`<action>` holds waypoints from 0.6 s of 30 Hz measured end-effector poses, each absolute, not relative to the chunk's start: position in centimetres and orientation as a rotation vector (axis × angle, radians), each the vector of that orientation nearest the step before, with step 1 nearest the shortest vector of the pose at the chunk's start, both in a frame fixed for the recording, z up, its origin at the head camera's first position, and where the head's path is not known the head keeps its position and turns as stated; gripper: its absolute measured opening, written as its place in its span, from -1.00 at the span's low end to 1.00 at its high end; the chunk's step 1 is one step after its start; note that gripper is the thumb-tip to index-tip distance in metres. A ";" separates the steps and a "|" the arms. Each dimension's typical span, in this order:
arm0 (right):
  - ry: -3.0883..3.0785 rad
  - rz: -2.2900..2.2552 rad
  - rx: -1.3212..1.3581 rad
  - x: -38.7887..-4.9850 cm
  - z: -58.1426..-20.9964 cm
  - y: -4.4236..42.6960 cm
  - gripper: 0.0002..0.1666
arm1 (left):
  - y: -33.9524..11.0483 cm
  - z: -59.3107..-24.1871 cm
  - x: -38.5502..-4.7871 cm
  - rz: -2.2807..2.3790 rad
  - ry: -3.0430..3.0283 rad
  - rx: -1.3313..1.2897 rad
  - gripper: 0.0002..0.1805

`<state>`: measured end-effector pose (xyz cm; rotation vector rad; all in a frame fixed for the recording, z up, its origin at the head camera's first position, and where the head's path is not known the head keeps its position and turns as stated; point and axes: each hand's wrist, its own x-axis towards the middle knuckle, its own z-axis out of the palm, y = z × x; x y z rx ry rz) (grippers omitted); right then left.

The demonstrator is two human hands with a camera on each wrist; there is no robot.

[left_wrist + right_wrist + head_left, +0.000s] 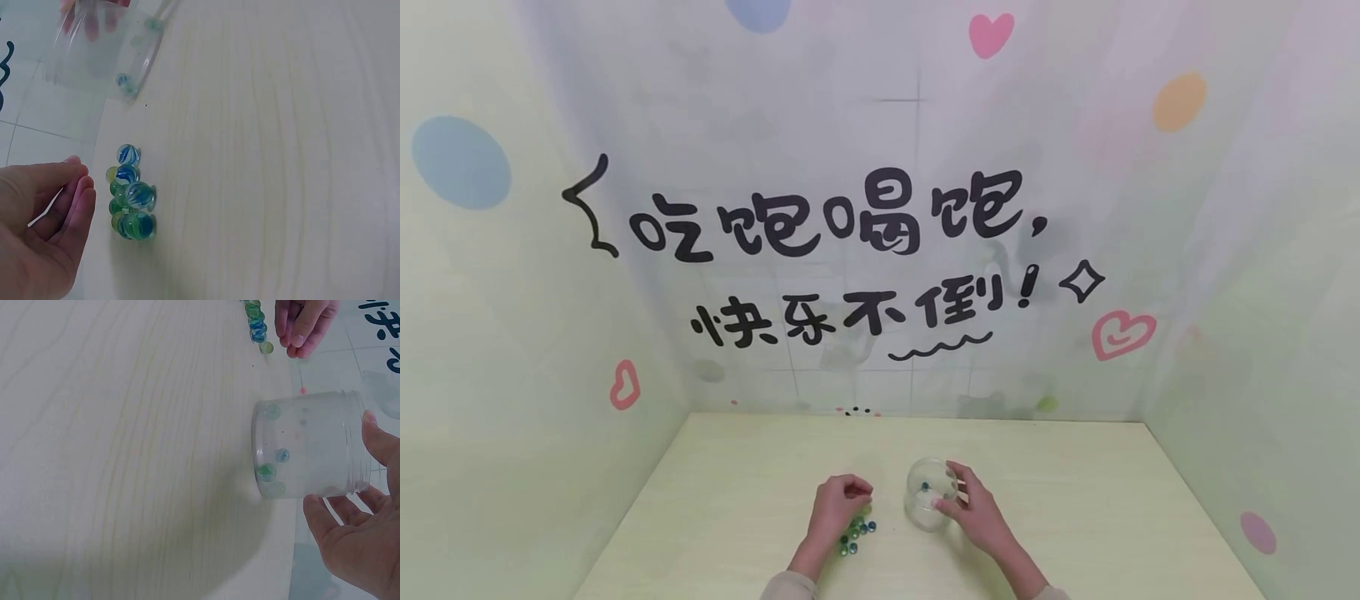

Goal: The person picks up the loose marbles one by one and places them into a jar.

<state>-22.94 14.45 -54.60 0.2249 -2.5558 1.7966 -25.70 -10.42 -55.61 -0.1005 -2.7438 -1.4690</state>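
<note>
My right hand (976, 510) grips a clear plastic jar (312, 444) around its rim, thumb on one side and fingers on the other. The jar stands upright on the table, with a few blue and green marbles (267, 472) at its bottom. My left hand (841, 506) is just above a cluster of loose glass marbles (139, 195), blue, green and yellow-green, beside the jar. Its thumb and fingers (78, 187) are bent with the tips close together. Whether a marble is hidden between those tips, I cannot tell.
The pale wood-grain table (737, 492) carries the jar and marbles. Behind it and along both sides hangs a light printed backdrop (850, 150) with dark lettering, dots and hearts. The loose marbles are round and lie close together.
</note>
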 end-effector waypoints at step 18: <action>-2.567 1.778 0.232 -23.0 -54.6 14.4 -0.22 | -10.3 -56.5 -25.8 -1.309 -2.861 -0.056 -0.87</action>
